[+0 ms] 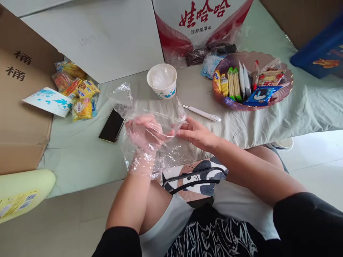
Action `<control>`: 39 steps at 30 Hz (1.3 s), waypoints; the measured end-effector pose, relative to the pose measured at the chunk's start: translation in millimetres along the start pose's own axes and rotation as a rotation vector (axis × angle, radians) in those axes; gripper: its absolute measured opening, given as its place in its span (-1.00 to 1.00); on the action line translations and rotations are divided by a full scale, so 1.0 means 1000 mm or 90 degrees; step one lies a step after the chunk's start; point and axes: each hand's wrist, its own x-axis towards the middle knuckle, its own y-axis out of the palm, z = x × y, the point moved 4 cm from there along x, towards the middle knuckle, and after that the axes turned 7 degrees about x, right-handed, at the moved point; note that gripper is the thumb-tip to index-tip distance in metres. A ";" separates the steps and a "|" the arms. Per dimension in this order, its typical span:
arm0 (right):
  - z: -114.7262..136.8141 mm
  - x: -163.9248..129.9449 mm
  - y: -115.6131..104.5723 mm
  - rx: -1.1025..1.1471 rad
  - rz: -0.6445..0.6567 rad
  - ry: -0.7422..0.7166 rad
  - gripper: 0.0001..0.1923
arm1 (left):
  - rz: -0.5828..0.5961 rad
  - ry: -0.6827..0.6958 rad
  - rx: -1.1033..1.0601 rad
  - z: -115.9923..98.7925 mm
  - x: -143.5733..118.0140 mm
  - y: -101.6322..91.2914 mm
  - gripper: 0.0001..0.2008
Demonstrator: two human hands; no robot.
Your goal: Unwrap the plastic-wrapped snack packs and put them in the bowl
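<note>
A large, crumpled clear plastic bag (171,153) spreads across the middle of the view, over the front edge of the cloth-covered surface. My left hand (147,132) shows through the film, which wraps it down to the wrist; its fingers are bent and point right, holding the bag from within. At the bag's right side, my right hand (197,134) pinches the film between thumb and fingers. Just beyond the hands stands a white paper bowl (162,93) with a blue leaf pattern and clear plastic inside. A white utility knife (202,113) lies right of it.
A phone (112,125) lies left of the bag. Wrapped snacks (83,89) and a patterned paper piece (49,101) sit by a cardboard box (24,117). A scalloped bowl (233,103) of snacks stands right. White boxes (107,39) line the back; a panda-print bag (187,178) is on my lap.
</note>
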 end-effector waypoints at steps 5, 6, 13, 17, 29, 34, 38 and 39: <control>0.021 -0.002 -0.003 -0.025 -0.050 -0.051 -0.65 | 0.081 -0.001 0.070 -0.011 0.007 -0.007 -0.52; 0.030 -0.005 -0.009 -0.068 -0.096 -0.106 -0.70 | 0.094 0.016 0.117 -0.016 0.011 -0.007 -0.48; 0.066 -0.030 -0.055 -0.380 -0.348 -0.291 -0.82 | 0.075 0.024 0.541 -0.021 0.036 -0.011 -0.68; 0.071 -0.038 -0.067 -0.461 -0.408 -0.347 -0.84 | 0.035 0.036 0.623 -0.011 0.040 -0.012 -0.79; 0.077 -0.042 -0.078 -0.431 -0.447 -0.423 -0.87 | 0.170 -0.071 0.604 -0.011 0.038 -0.009 -0.60; 0.077 -0.046 -0.078 -0.410 -0.445 -0.381 -0.84 | 0.131 -0.015 0.678 -0.019 0.035 -0.011 -0.65; 0.068 -0.045 -0.077 -0.247 -0.292 -0.270 -0.58 | 0.093 0.033 0.574 -0.029 0.034 -0.012 -0.63; 0.063 -0.043 -0.076 -0.232 -0.249 -0.205 -0.55 | 0.087 0.022 0.562 -0.030 0.035 -0.012 -0.62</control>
